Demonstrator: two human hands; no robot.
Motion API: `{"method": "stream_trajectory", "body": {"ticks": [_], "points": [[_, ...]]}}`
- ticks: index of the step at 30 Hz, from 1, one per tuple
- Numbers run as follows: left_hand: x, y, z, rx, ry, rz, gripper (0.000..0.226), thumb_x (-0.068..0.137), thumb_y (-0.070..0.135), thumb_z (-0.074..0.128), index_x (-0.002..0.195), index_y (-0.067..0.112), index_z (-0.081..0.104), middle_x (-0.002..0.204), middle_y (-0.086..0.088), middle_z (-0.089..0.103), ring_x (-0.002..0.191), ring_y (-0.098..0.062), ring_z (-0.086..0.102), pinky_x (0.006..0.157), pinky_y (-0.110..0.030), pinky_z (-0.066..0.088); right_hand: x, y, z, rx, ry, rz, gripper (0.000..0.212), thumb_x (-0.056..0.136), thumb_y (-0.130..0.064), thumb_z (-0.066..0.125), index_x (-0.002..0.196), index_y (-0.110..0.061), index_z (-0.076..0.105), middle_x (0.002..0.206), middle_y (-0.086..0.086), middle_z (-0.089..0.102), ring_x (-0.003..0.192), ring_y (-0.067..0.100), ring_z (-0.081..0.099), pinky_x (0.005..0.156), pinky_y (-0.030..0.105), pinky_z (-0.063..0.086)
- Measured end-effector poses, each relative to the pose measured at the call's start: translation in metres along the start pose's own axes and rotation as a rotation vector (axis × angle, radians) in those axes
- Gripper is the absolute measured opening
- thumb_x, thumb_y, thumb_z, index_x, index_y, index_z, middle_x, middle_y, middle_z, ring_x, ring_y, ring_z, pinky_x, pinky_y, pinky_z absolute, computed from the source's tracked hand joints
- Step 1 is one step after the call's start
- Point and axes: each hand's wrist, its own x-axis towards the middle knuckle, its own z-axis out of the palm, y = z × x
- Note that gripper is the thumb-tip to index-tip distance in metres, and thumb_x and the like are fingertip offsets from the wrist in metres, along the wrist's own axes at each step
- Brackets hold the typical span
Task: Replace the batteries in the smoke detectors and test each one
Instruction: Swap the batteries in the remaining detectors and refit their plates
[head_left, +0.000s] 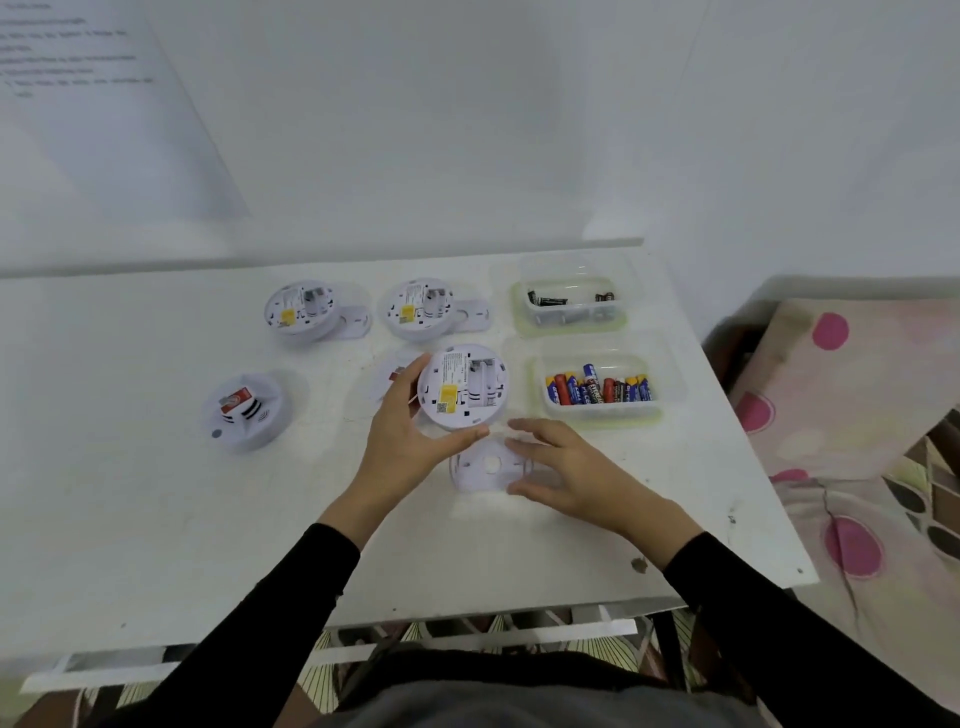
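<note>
While its battery bay is being dealt with, item 1, the smoke detector (462, 387), is held back-up just above the table (156, 519). The left hand (410, 431) is clamped on it, thumb along the near rim and fingers curled round the left rim. Judged purpose: the bay faces the eyes for loading. Blur hides whether it holds cells.

Item 2, mounting plate (488, 465): flat on the table, just below the left thumb. The right hand (566, 473) has its fingers apart and nearly straight, tips touching the plate's right edge, with no closed pinch seen. Judged purpose: parked close for refitting.

Item 3, box of fresh batteries (597, 389): just beyond the right fingertips, a short reach.

Item 4, box of old batteries (569, 304): farther beyond the same fingertips, kept apart so the cells do not mix.

Items 5 and 6, rear left detector (306, 309) and rear right detector (421, 306): beyond the left fingertips, back-up, each leaning on its own plate.

Item 7, face-up detector (244, 410): well left of the left hand, judged not yet opened.

Item 8, round white piece (387, 376): partly hidden behind the left fingers, identity unclear.
</note>
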Motion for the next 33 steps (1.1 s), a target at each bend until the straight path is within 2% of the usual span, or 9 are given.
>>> {"method": "stream_trajectory", "body": {"ticks": [4, 8, 11, 14, 19, 24, 28, 30, 33], "points": [[0.010, 0.006, 0.005, -0.016, 0.035, 0.012, 0.096, 0.057, 0.043, 0.095, 0.139, 0.038, 0.045, 0.138, 0.015, 0.055, 0.128, -0.003, 0.052, 0.108, -0.039, 0.047, 0.019, -0.009, -0.036, 0.060, 0.195, -0.162, 0.029, 0.096, -0.024, 0.051, 0.110, -0.009, 0.071, 0.114, 0.004, 0.064, 0.103, 0.009, 0.058, 0.093, 0.016, 0.044], [0.027, 0.016, 0.008, -0.042, 0.049, 0.006, 0.096, 0.060, 0.033, 0.095, 0.141, 0.034, 0.044, 0.136, 0.022, 0.054, 0.126, 0.001, 0.052, 0.108, -0.035, 0.047, 0.068, 0.009, -0.086, 0.043, 0.389, -0.078, 0.017, 0.093, -0.007, 0.058, 0.101, -0.002, 0.072, 0.100, 0.009, 0.067, 0.093, 0.013, 0.061, 0.086, 0.004, 0.040], [0.041, 0.026, 0.010, -0.047, 0.043, 0.016, 0.097, 0.059, 0.030, 0.093, 0.143, 0.031, 0.042, 0.133, 0.027, 0.051, 0.123, 0.008, 0.051, 0.105, -0.026, 0.048, 0.109, 0.032, -0.116, 0.084, 0.313, 0.184, 0.019, 0.096, -0.012, 0.056, 0.105, -0.005, 0.071, 0.108, 0.008, 0.066, 0.097, 0.019, 0.061, 0.078, 0.006, 0.038], [0.057, 0.034, 0.012, -0.038, 0.047, 0.031, 0.100, 0.059, 0.032, 0.092, 0.145, 0.029, 0.042, 0.139, 0.017, 0.051, 0.125, 0.006, 0.050, 0.104, -0.029, 0.049, 0.144, 0.060, -0.131, 0.069, 0.165, 0.431, 0.028, 0.098, -0.017, 0.053, 0.114, 0.000, 0.068, 0.122, 0.009, 0.066, 0.107, 0.022, 0.061, 0.083, 0.023, 0.045], [0.078, 0.039, 0.018, 0.011, 0.051, 0.059, 0.107, 0.056, 0.040, 0.094, 0.148, 0.027, 0.039, 0.144, 0.009, 0.048, 0.127, 0.000, 0.049, 0.107, -0.027, 0.045, 0.177, 0.085, -0.132, 0.008, 0.003, 0.506, 0.022, 0.091, -0.012, 0.064, 0.110, -0.006, 0.072, 0.119, 0.008, 0.067, 0.110, 0.021, 0.061, 0.085, 0.021, 0.041], [0.089, 0.037, 0.023, 0.011, 0.054, 0.072, 0.108, 0.056, 0.043, 0.095, 0.147, 0.029, 0.039, 0.144, 0.010, 0.047, 0.126, 0.005, 0.048, 0.100, -0.015, 0.044, 0.190, 0.103, -0.123, -0.057, -0.098, 0.551, 0.030, 0.081, -0.016, 0.075, 0.111, -0.011, 0.070, 0.117, 0.004, 0.066, 0.108, 0.021, 0.060, 0.097, 0.032, 0.047], [0.093, 0.038, 0.026, -0.003, 0.063, 0.087, 0.107, 0.056, 0.040, 0.095, 0.147, 0.027, 0.039, 0.144, 0.011, 0.047, 0.123, 0.010, 0.048, 0.095, -0.010, 0.044, 0.191, 0.110, -0.118, -0.098, -0.065, 0.483, 0.023, 0.088, -0.013, 0.067, 0.111, -0.012, 0.070, 0.113, 0.005, 0.068, 0.099, 0.019, 0.061, 0.086, 0.024, 0.045], [0.092, 0.038, 0.027, -0.016, 0.062, 0.090, 0.109, 0.054, 0.043, 0.094, 0.147, 0.027, 0.039, 0.143, 0.011, 0.047, 0.125, 0.006, 0.049, 0.099, -0.016, 0.045, 0.187, 0.105, -0.119, -0.044, 0.021, 0.421, 0.030, 0.095, -0.011, 0.055, 0.124, -0.014, 0.064, 0.098, 0.005, 0.065, 0.081, 0.014, 0.057, 0.074, 0.018, 0.040], [0.091, 0.036, 0.026, -0.063, 0.070, 0.093, 0.101, 0.061, 0.020, 0.095, 0.144, 0.025, 0.039, 0.141, 0.010, 0.049, 0.124, 0.000, 0.053, 0.102, -0.027, 0.049, 0.173, 0.087, -0.121, 0.172, 0.255, 0.362, 0.030, 0.099, -0.011, 0.047, 0.125, -0.020, 0.060, 0.094, 0.006, 0.052, 0.068, 0.009, 0.049, 0.063, 0.012, 0.037]]}}
